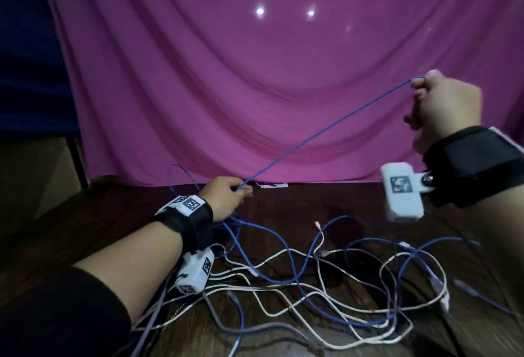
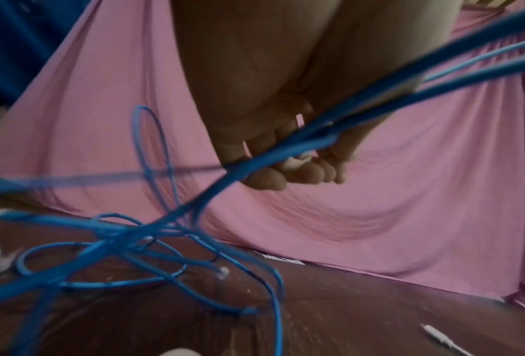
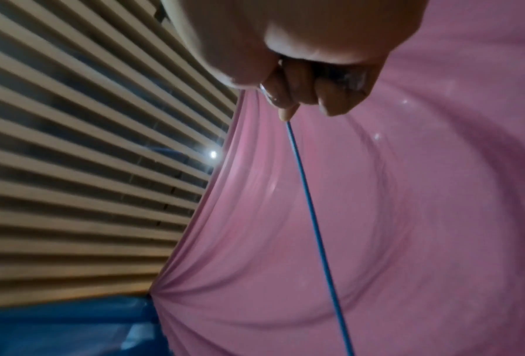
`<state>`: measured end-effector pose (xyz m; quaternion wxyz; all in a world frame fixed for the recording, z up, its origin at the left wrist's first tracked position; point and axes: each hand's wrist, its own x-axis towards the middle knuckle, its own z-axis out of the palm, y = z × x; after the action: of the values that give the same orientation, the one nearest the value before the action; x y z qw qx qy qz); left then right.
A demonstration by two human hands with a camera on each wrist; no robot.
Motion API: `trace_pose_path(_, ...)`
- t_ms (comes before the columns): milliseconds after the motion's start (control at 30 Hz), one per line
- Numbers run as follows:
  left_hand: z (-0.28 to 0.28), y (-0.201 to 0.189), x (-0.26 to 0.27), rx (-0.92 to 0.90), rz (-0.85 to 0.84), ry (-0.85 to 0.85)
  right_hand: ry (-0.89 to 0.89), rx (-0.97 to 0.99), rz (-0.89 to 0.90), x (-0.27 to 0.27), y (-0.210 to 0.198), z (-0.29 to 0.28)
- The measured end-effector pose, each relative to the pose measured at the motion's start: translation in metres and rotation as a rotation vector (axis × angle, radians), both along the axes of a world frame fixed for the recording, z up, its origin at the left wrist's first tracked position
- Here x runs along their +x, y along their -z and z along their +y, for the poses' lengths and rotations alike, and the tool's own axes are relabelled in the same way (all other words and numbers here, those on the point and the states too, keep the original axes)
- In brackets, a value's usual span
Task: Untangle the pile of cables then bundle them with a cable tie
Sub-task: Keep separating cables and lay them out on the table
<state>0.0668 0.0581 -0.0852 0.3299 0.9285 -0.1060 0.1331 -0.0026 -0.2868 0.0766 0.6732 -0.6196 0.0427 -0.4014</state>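
Above a dark table (image 1: 283, 203), the right hand (image 1: 448, 107) is pinching a blue cable (image 1: 326, 130) taut while the left hand's (image 1: 226, 198) curled fingers are gripping it; drawing steadily should avoid tightening knots.

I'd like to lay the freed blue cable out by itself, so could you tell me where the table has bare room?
Bare table lies along the far edge, between the left hand and the raised right hand, below the pink cloth. The near-left corner also looks bare. The near middle and right are crowded with tangled blue and white cables.
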Motion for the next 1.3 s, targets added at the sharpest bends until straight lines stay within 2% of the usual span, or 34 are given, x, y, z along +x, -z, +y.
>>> trace_pose_path(67, 0.002, 0.005, 0.0, 0.047, 0.032, 0.001, 0.069, -0.164, 0.249, -0.013, -0.019, -0.033)
trace_pose_path(100, 0.006, 0.006, -0.001, 0.068, 0.053, 0.007, 0.14, -0.181, 0.277, -0.018, -0.025, -0.052)
trace_pose_path(133, 0.012, 0.007, -0.002, 0.083, 0.076, 0.011, 0.066, -0.013, 0.215, -0.019, -0.031, -0.065)
trace_pose_path(167, 0.017, 0.006, -0.003, 0.074, 0.096, 0.022, -0.08, 0.224, 0.045, -0.021, -0.035, -0.073)
trace_pose_path(200, 0.019, 0.002, -0.005, 0.043, 0.108, 0.039, -0.083, 0.279, -0.083, -0.024, -0.034, -0.075)
trace_pose_path(267, 0.014, -0.012, -0.009, -0.034, 0.063, 0.057, -0.007, 0.195, -0.025, -0.033, -0.026, -0.06)
trace_pose_path(300, 0.007, -0.022, -0.01, -0.076, 0.021, 0.051, 0.001, 0.065, 0.013, -0.036, -0.02, -0.044)
trace_pose_path(400, -0.024, -0.052, -0.019, -0.212, -0.029, 0.017, -0.066, -0.263, -0.077, -0.036, 0.002, 0.005)
trace_pose_path(433, -0.035, -0.06, -0.023, -0.156, -0.042, 0.01, -0.081, -0.392, -0.102, -0.036, 0.01, 0.024)
trace_pose_path(500, -0.054, -0.073, -0.032, 0.076, -0.11, 0.014, -0.086, -0.756, -0.104, -0.034, 0.029, 0.061)
trace_pose_path(567, -0.071, -0.086, -0.042, 0.245, -0.194, 0.063, -0.079, -1.094, -0.026, -0.031, 0.043, 0.091)
trace_pose_path(633, -0.083, -0.093, -0.048, 0.374, -0.201, 0.133, -0.074, -1.299, 0.075, -0.027, 0.049, 0.112)
trace_pose_path(700, -0.083, -0.098, -0.05, 0.477, -0.205, 0.129, -0.11, -1.345, 0.158, -0.017, 0.048, 0.119)
trace_pose_path(833, -0.053, -0.103, -0.044, 0.391, -0.241, 0.122, -0.141, -1.463, 0.225, -0.004, 0.036, 0.108)
trace_pose_path(1000, -0.009, -0.085, -0.029, 0.35, -0.208, 0.112, -0.137, -1.495, 0.181, -0.001, 0.006, 0.07)
trace_pose_path(1067, 0.01, -0.076, -0.024, 0.368, -0.242, 0.085, -0.028, -1.571, 0.223, 0.005, -0.002, 0.047)
trace_pose_path(1133, 0.027, -0.069, -0.018, 0.414, -0.215, 0.041, 0.153, -1.597, 0.273, 0.013, -0.005, 0.02)
trace_pose_path(1300, 0.073, -0.053, -0.003, 0.297, -0.078, -0.084, 0.445, -1.496, 0.43, 0.031, 0.006, -0.045)
